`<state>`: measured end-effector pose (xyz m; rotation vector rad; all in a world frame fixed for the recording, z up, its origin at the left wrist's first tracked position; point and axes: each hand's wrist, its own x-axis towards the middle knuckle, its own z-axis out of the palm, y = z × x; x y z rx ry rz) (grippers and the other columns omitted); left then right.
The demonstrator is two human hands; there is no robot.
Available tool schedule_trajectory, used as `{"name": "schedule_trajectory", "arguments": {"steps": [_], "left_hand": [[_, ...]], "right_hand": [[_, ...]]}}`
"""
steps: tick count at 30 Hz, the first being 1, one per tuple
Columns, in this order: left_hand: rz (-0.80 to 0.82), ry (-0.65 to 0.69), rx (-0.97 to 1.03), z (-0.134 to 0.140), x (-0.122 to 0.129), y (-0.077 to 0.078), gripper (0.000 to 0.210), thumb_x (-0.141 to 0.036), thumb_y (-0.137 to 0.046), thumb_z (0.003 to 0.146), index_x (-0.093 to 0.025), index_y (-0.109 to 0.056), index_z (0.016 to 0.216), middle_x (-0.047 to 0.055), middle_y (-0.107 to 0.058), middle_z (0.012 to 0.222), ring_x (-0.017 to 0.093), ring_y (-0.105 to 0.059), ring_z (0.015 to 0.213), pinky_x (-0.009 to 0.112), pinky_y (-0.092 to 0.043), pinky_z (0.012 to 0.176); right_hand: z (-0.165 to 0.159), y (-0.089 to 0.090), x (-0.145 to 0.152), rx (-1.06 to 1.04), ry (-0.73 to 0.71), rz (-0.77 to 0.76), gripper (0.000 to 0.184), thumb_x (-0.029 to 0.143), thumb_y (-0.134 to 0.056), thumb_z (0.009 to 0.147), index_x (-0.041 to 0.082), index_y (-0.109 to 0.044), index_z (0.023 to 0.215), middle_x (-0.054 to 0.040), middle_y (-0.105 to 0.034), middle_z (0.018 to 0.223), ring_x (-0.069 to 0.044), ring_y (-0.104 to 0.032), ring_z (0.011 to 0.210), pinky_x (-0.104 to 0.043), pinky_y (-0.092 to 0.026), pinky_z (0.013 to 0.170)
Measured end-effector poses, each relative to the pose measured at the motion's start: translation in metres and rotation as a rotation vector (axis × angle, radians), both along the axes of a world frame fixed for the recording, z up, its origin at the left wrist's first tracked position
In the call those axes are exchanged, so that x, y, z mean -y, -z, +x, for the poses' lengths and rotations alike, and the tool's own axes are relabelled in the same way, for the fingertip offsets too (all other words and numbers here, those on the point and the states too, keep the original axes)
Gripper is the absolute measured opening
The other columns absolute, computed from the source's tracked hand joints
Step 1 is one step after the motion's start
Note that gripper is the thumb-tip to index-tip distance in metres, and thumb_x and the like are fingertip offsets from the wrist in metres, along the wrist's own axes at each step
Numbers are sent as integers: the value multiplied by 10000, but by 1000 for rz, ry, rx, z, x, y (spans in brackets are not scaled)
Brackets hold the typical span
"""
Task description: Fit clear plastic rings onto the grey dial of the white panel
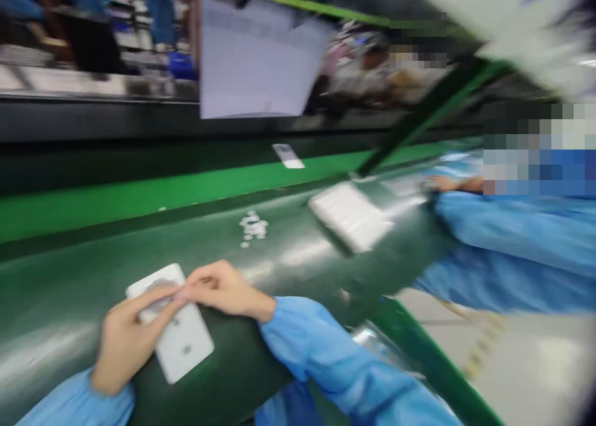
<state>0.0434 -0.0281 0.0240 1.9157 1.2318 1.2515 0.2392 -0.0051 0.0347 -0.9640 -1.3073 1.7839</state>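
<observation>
A white flat phone-like device (179, 339) lies on the dark green bench surface (69, 302) at the lower left. My left hand (128, 342) rests on its upper part, fingers over a clear film or small piece near the top. My right hand (223, 289) meets it there, its fingertips pinched at the same spot on the device's top edge. The frame is blurred, so the small piece between the fingers is hard to make out. Both arms wear light blue sleeves.
A small pile of white bits (254, 226) lies mid-bench. A white tray-like slab (349, 215) sits to the right. Another white device (287, 156) rides the bright green belt (116, 199). A co-worker's blue sleeve (507, 233) reaches in at right. A paper sheet (256, 59) hangs above.
</observation>
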Motion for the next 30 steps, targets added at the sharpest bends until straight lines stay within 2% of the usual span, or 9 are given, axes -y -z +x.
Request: {"name": "schedule_trajectory", "arguments": {"steps": [2,5,10,13,18,21,23,27,30], "left_hand": [[-49,37,39,-5,3,2,287,-534,-739,929,-256,-799,964,10,-755,986,201,-731,864,241,-609,823],[-121,50,109,-4,3,1,139,-383,-759,943,-271,-797,1017,-1,-749,1039,178,-718,918,215,-579,861],[-207,81,194,0,7,-5,97,-276,-790,909,-255,-797,1004,3,-750,1001,166,-706,878,195,-557,782],[-228,96,212,-1,7,-4,94,-267,-791,904,-241,-794,994,11,-748,993,167,-702,862,195,-546,749],[-243,96,221,-1,6,-3,92,-274,-798,892,-234,-791,975,17,-745,970,170,-695,837,212,-546,754],[-276,65,224,0,8,-2,174,-283,-801,869,-212,-772,1025,40,-736,1005,191,-697,861,228,-556,748],[-318,44,231,0,9,-1,285,-274,-783,856,-203,-728,1127,52,-722,1036,187,-691,814,230,-554,693],[-370,58,215,1,12,-2,537,-252,-751,826,-194,-580,1331,33,-692,901,164,-637,670,225,-517,590],[-386,101,197,1,13,-6,710,-222,-737,811,-211,-455,1462,12,-682,880,158,-622,677,227,-519,629]], "right_hand": [[0,0,-1,-31,-8,-23,517,603,-831,766,100,-731,836,-6,-609,637,-80,-485,559,-189,-364,532],[1,-1,-2,-48,-46,-58,520,600,-859,724,106,-720,809,31,-515,557,-64,-393,503,-190,-283,478],[2,-6,1,17,-42,-85,542,625,-850,703,116,-704,814,59,-443,515,-57,-322,471,-207,-192,456],[1,-7,1,35,-42,-69,529,620,-850,702,121,-701,798,61,-428,513,-59,-323,477,-208,-217,470],[-1,-6,2,9,-36,-85,505,601,-845,723,122,-695,789,32,-491,566,-68,-392,509,-204,-307,508],[1,-8,2,40,-4,-65,523,621,-838,712,127,-685,791,15,-525,593,-75,-404,519,-207,-307,507],[2,-10,3,95,21,-26,540,649,-816,715,131,-678,785,6,-528,602,-79,-393,523,-212,-283,498],[5,-18,7,229,11,56,524,656,-755,778,137,-685,793,14,-465,562,-83,-335,501,-229,-247,474],[5,-19,11,267,-16,98,475,611,-720,832,138,-691,800,21,-434,544,-85,-317,490,-234,-242,465]]}}
